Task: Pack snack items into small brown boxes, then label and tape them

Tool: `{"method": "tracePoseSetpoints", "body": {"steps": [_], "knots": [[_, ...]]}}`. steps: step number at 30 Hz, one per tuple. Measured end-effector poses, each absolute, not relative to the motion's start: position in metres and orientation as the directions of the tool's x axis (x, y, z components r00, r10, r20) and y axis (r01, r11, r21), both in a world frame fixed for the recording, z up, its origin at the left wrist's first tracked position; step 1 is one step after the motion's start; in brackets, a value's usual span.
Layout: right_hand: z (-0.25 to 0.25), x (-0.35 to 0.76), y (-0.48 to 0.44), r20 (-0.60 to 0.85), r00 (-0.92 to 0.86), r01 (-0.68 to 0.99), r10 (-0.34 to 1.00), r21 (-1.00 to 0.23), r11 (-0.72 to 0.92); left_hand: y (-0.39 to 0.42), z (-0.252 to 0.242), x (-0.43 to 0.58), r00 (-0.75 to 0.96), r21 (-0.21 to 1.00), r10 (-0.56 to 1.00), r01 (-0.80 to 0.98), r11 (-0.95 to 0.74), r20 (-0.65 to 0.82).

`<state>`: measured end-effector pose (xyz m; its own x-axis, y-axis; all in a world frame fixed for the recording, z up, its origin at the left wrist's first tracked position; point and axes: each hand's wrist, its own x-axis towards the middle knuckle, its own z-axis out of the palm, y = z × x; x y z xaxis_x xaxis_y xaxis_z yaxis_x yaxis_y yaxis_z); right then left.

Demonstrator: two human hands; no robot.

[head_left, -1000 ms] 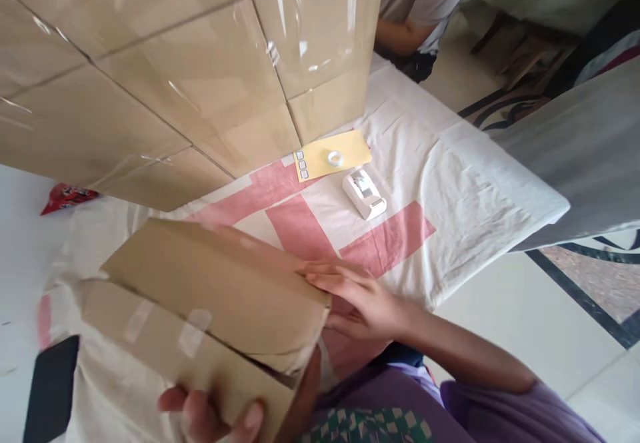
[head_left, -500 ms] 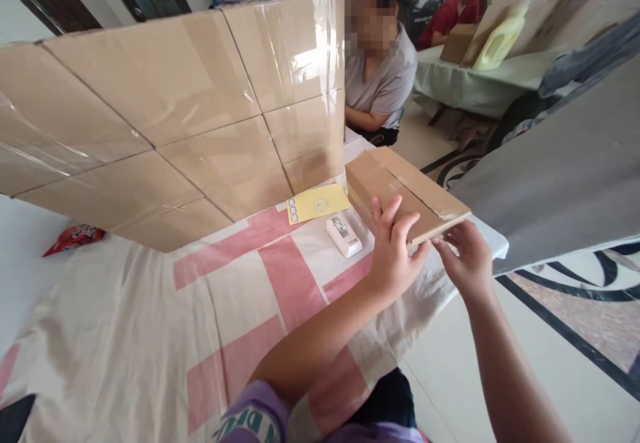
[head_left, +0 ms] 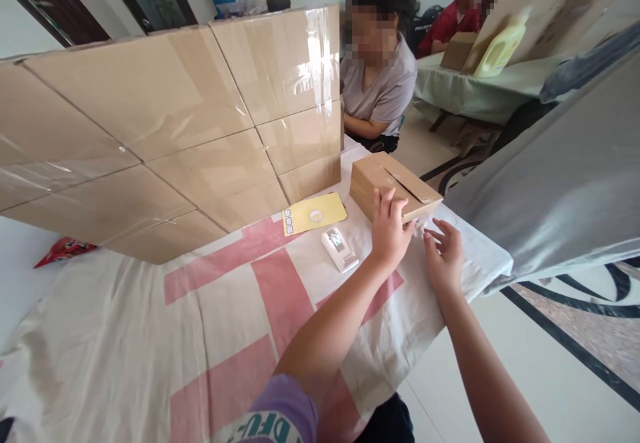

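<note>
A small brown cardboard box (head_left: 375, 171) sits near the table's right edge, its top flaps folded down with a dark slit between them. My left hand (head_left: 391, 230) is on the box's near corner, fingers over the top edge and thumb at the near end. Just right of that end, my right hand (head_left: 444, 253) is apart from the box, its fingers loosely bent and spread with nothing in them. Left of the box lie a white handheld device (head_left: 340, 250) with a small screen and a yellow card (head_left: 303, 215) with a pale ring on it.
A tall cardboard partition (head_left: 190, 163) stands along the table's far side. The pink-and-white cloth (head_left: 225, 303) is wrinkled. A red packet (head_left: 65, 251) lies at far left. Past the partition, a person (head_left: 380, 100) sits; another table (head_left: 530, 86) holds a yellow jug (head_left: 501, 46).
The box's raised near flap has come down, leaving a slit on top. My right hand has left the box's end and drawn slightly left; my left hand stays on the box.
</note>
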<state>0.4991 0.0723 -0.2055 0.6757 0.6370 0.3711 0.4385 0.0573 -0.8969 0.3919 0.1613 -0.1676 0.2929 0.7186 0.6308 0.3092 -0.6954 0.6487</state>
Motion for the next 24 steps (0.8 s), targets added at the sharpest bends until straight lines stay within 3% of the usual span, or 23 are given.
{"method": "tracePoseSetpoints", "body": {"steps": [5,19,24], "knots": [[-0.206,0.498,0.073,0.349,0.621,0.514,0.702,-0.857,-0.029,0.209,-0.155,0.414,0.317,0.663,0.796,0.442,-0.605,0.515],[-0.209,0.504,0.076,0.273,0.522,0.572,0.808,-0.815,-0.095,0.291,-0.126,0.428,0.137,0.68,0.916,0.631,-0.374,0.377],[-0.207,0.506,0.076,0.256,0.523,0.592,0.813,-0.795,-0.131,0.301,-0.11,0.417,0.232,0.646,0.916,0.653,-0.395,0.326]]}}
